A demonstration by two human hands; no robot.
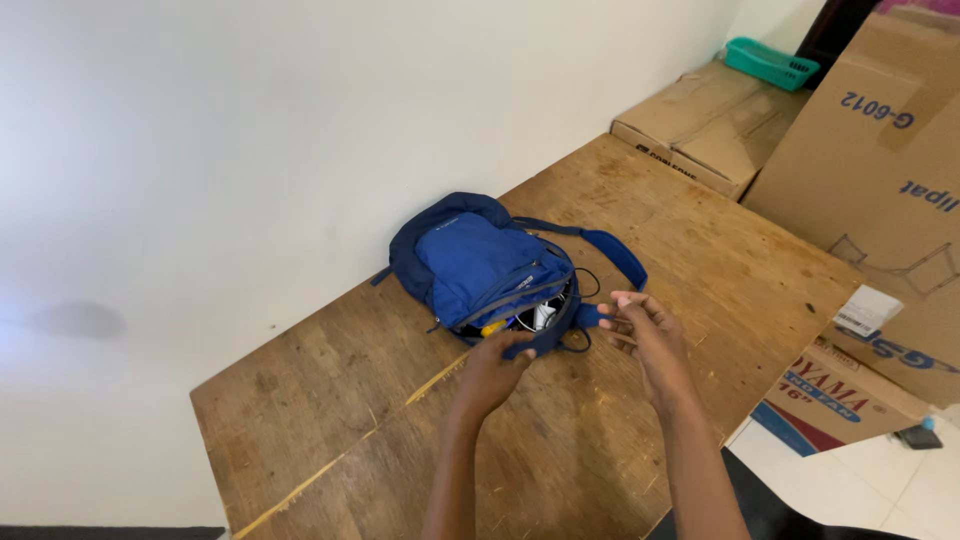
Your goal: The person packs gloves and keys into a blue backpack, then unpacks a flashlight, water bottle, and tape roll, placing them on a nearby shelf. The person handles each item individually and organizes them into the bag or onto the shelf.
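Both hands are stretched out to the open mouth of a blue backpack (480,265), which lies flat on a wooden table (330,420), near the white wall. At the near edge of the backpack's opening, the left hand (492,368) is closed around the dark blue rim, fingers curled over the fabric. Just to the right of that opening, the right hand (645,330) is held loosely open, fingers spread and slightly bent, its fingertips close to a small tab or strap end; whether this is actually pinched cannot be told.

Inside the backpack's mouth, white and yellow items (525,318) are glimpsed. A blue shoulder strap (610,250) is looped out on the right side of the backpack.

The step is judged to be the handling of the opening. It is done best if the rim is kept taut by the left hand, so that the fabric is not bunched, while the right side is drawn evenly outward. Both forearms are extended forward, wrists nearly straight, palms turned inward toward the backpack.
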